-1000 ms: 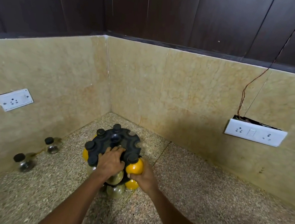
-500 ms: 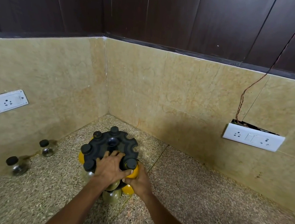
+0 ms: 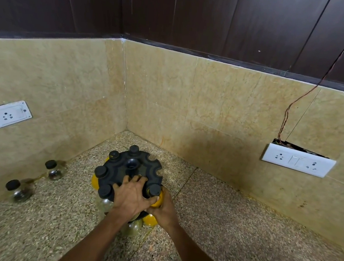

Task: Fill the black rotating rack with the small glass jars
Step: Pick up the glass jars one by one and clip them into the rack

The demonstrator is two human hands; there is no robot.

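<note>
Black rotating rack (image 3: 129,171) sits on our speckled stone surface (image 3: 231,229); our left hand (image 3: 132,197) presses flat on it; our right hand (image 3: 163,209) grips a yellow-filled black-capped glass jar (image 3: 154,193); a spinning rack could misalign the slot.

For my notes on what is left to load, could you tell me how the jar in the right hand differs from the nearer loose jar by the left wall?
The jar in the right hand holds yellow contents; the nearer loose jar looks clear with something dark inside. The first sits at a slot in the black rack, gripped by the right hand; the second stands free on the counter, untouched. Both have black caps.
</note>
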